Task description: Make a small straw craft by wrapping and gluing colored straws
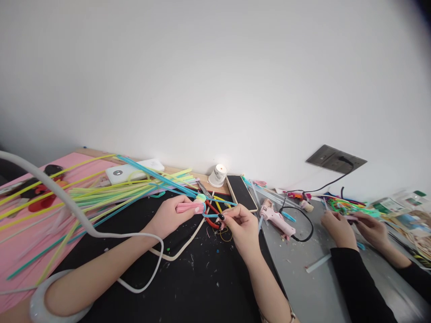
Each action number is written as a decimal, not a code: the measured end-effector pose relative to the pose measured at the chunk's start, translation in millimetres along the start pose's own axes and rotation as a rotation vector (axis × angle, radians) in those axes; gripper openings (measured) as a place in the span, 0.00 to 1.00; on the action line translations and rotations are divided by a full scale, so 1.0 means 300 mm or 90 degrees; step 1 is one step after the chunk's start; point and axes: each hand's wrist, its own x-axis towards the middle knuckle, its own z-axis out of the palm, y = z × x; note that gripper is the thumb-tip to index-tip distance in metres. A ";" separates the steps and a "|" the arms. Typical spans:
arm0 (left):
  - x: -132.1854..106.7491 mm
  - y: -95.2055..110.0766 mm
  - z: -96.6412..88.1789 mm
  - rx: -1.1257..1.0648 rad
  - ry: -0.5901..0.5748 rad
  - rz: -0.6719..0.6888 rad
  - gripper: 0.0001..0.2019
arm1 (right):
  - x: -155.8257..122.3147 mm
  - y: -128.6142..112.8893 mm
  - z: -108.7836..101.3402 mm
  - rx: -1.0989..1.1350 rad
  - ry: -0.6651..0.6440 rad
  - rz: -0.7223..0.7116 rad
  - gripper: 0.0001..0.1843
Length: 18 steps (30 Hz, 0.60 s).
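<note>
Left grip (171, 218) around straight, fuzzy pink stems (189, 207).

A pale wall (215, 80) stands behind the bench (303, 282). Fitted to it: a dark socket plate (321, 157), black plug (344, 160) inserted at its right side. A white cup (218, 176) stands against the wall, upside down. Just right of it lies a phone (241, 192), screen dark. A pink glue gun (278, 220) with black cord (311, 229) lies on its side. Far right, blurred: apparently packaging (387, 205), partly green.
</note>
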 end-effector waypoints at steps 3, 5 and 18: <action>-0.003 0.009 -0.002 0.019 -0.022 0.001 0.12 | -0.001 0.000 -0.001 0.001 0.007 -0.004 0.08; -0.005 0.015 -0.003 0.016 -0.039 0.000 0.11 | -0.001 -0.003 -0.002 -0.001 0.011 -0.003 0.08; -0.019 0.048 -0.009 0.000 -0.182 0.018 0.11 | 0.005 -0.006 -0.007 0.014 0.026 0.007 0.10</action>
